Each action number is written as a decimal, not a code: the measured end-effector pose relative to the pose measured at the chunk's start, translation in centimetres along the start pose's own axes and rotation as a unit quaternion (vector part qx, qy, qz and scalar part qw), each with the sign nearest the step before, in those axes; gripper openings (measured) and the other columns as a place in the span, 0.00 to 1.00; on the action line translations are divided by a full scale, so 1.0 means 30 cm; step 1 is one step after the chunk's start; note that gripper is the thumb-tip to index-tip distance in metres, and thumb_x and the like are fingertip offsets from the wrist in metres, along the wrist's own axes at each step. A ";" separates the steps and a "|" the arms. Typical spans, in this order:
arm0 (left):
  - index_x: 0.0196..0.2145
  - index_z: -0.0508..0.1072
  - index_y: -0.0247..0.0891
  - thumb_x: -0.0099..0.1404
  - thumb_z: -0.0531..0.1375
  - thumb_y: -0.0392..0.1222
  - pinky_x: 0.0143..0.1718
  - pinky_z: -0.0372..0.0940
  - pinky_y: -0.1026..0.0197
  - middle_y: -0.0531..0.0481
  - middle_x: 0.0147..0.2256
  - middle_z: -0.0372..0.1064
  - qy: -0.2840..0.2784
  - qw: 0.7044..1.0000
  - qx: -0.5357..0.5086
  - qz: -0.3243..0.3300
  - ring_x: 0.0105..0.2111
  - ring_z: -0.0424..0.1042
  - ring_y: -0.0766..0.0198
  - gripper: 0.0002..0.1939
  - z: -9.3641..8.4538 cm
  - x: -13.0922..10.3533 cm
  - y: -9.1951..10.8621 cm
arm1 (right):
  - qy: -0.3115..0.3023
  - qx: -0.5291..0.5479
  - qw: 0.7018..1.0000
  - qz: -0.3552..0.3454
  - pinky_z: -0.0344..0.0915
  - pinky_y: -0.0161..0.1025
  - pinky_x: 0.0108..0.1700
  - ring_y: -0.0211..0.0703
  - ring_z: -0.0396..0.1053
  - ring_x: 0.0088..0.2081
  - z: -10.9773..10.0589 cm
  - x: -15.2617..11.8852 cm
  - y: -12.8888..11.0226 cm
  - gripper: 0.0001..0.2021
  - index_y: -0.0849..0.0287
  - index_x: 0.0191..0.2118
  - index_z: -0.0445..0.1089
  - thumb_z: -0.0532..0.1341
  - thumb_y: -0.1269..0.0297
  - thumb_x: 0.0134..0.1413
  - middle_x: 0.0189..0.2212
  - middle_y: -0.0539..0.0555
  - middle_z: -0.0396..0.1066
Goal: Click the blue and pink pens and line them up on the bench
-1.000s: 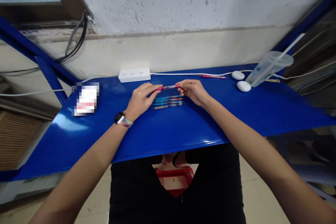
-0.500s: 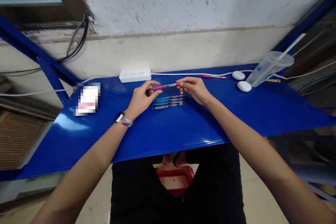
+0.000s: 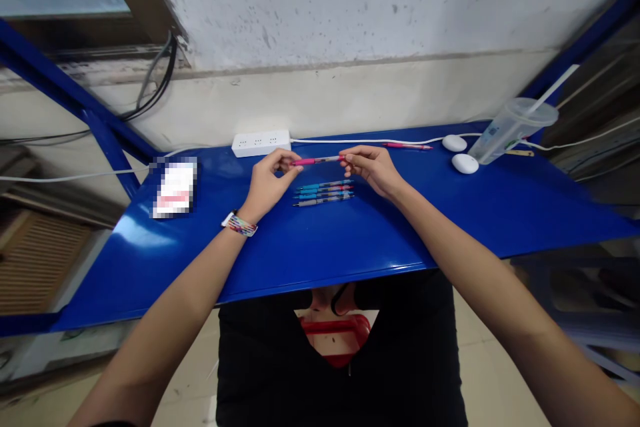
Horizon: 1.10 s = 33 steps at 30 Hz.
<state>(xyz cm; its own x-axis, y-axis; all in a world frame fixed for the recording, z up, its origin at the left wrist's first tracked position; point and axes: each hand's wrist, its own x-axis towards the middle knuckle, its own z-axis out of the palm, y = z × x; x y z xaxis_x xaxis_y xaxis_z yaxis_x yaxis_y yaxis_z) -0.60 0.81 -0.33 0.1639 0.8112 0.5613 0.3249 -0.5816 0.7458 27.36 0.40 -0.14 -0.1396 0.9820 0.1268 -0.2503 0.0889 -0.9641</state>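
Observation:
A pink pen [image 3: 320, 160] with a clear barrel is held level above the blue table [image 3: 320, 247]. My left hand [image 3: 273, 179] pinches its pink left end between thumb and fingers. At the other end, the fingertips of my right hand [image 3: 371, 168] are closed on the pen. Just below lies a row of several pens [image 3: 325, 192], side by side, mostly blue with a grey one nearest me. Another pink pen [image 3: 407, 145] rests farther back, right of my right hand. A watch with a colourful woven band [image 3: 240, 223] circles my left wrist.
A white power strip [image 3: 261, 143] sits against the wall, its cable running right. Two white rounded objects [image 3: 465, 163] and a clear cup [image 3: 510, 130] with a straw stand at the right. A blurred-out white item [image 3: 175, 188] lies left. Blue frame posts rise at both sides.
My left hand's fingers have closed from a looser hold onto the pink pen's left end. My right hand keeps its pinch. The view has shifted slightly.

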 end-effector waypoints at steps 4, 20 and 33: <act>0.32 0.81 0.43 0.75 0.66 0.48 0.39 0.73 0.56 0.49 0.30 0.79 -0.013 0.999 0.029 -0.007 0.32 0.77 0.62 0.14 -0.005 0.003 0.017 | -0.007 0.001 1.000 -0.008 0.79 0.44 0.41 0.42 0.76 0.34 -0.002 0.000 0.003 0.15 0.57 0.38 0.87 0.82 0.55 0.46 0.32 0.54 0.81; 0.27 0.78 0.41 0.84 0.56 0.54 0.41 0.75 0.56 0.50 0.23 0.78 -0.041 0.998 0.041 -0.032 0.27 0.79 0.64 0.28 -0.002 -0.003 0.022 | 0.012 0.004 1.000 -0.022 0.81 0.46 0.44 0.43 0.76 0.36 -0.017 0.017 0.013 0.11 0.56 0.38 0.85 0.79 0.59 0.48 0.33 0.54 0.80; 0.29 0.78 0.41 0.81 0.61 0.51 0.48 0.77 0.54 0.47 0.30 0.82 -0.020 0.999 -0.013 -0.044 0.35 0.83 0.61 0.22 -0.002 0.009 0.004 | 0.015 0.009 0.999 -0.033 0.80 0.46 0.45 0.43 0.77 0.38 -0.020 0.024 0.021 0.11 0.55 0.39 0.86 0.79 0.61 0.48 0.35 0.53 0.81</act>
<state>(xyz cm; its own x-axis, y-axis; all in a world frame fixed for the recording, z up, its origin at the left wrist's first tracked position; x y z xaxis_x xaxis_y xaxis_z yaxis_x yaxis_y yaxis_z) -0.59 0.95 -0.08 0.1736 0.8611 0.4779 0.3163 -0.5083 0.8010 27.69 1.26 -0.78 -0.0931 0.9789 0.1819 -0.2753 0.1502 -0.9496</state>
